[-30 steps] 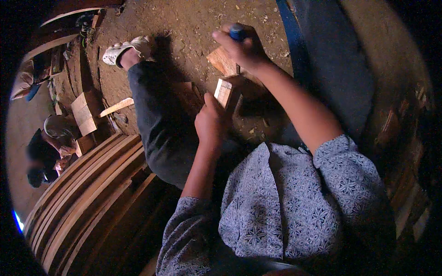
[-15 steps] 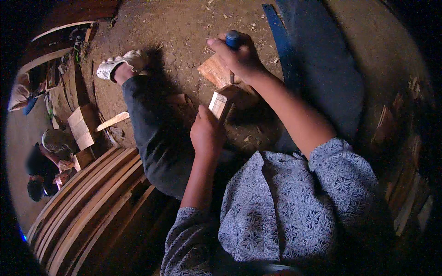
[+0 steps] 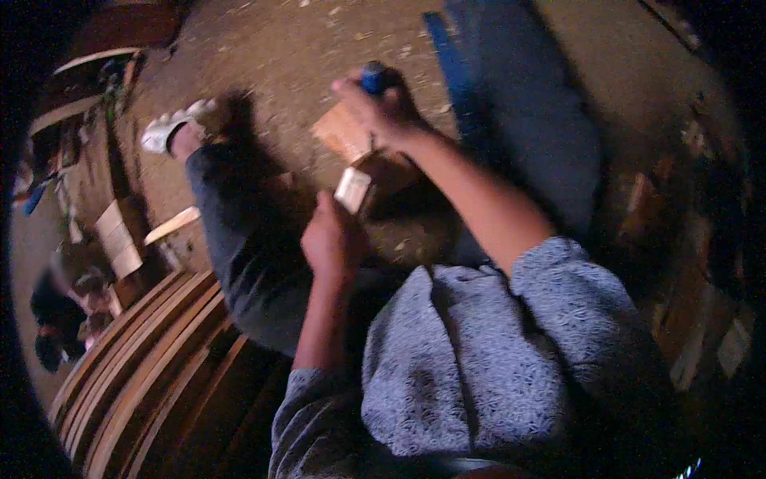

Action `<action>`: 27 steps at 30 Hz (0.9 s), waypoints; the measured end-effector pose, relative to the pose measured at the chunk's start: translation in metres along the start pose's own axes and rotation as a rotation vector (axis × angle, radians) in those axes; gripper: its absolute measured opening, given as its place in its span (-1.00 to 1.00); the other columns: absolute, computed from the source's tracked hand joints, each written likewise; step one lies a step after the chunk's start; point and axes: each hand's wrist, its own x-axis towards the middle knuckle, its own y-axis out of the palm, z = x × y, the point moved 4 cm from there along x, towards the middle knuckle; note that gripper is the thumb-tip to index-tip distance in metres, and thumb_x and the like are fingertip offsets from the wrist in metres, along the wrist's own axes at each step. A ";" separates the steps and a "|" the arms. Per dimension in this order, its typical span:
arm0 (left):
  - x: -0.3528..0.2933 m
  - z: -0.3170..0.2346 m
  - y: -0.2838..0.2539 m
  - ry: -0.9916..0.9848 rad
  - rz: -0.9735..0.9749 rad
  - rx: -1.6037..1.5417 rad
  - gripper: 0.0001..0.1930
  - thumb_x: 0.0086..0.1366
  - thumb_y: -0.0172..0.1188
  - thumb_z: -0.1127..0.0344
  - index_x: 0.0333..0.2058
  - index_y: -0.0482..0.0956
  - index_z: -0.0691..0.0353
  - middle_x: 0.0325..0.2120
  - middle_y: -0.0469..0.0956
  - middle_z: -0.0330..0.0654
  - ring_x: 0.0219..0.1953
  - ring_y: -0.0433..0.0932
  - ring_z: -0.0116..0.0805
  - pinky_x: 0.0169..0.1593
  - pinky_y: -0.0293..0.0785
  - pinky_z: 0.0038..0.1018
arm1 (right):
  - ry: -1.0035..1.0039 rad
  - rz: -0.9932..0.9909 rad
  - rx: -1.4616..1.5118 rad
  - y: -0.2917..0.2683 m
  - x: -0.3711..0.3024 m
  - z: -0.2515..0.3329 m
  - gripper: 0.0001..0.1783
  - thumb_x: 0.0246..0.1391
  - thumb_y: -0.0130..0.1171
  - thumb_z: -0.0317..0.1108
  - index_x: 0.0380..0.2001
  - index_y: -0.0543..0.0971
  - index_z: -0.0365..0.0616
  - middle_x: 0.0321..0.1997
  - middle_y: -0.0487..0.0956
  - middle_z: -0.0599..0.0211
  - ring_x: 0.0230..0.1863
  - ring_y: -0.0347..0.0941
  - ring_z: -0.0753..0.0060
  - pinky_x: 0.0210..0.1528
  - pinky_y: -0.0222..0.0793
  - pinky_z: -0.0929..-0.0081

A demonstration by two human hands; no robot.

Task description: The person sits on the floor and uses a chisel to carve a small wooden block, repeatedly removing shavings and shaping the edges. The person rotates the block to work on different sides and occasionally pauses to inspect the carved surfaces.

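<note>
My left hand (image 3: pixel 331 239) grips a small pale wooden block (image 3: pixel 353 189) and holds it upright over my lap. My right hand (image 3: pixel 381 112) is raised just above and beyond it, closed around a tool with a blue handle (image 3: pixel 373 77). A flat light-brown wooden piece (image 3: pixel 341 132) lies on the ground under my right hand, with a darker wooden block (image 3: pixel 395 172) beside the small one. My left leg in dark trousers (image 3: pixel 239 231) stretches out to a white shoe (image 3: pixel 167 128).
Sawdust and chips cover the dirt floor (image 3: pixel 295 48). Long curved wooden slats (image 3: pixel 152 375) are stacked at the lower left. Another person (image 3: pixel 68 307) crouches at the far left near pale boards (image 3: pixel 118 239). A blue strip (image 3: pixel 447 56) and dark cloth (image 3: pixel 527 120) lie ahead.
My right hand with the blue-handled tool has stayed raised over the wood while the left keeps hold of the small block. The view has shifted and blurred slightly.
</note>
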 end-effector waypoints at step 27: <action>0.012 0.013 0.016 0.128 0.216 -0.494 -0.31 -0.12 0.32 0.37 0.10 0.35 0.14 -0.27 0.59 0.11 -0.19 0.56 0.13 -0.18 0.48 -0.16 | 0.015 0.118 -0.307 0.000 -0.007 0.005 -0.62 0.08 0.15 -0.12 -0.72 0.41 -0.03 -0.73 0.39 0.47 -0.64 0.33 0.57 -0.56 0.24 0.45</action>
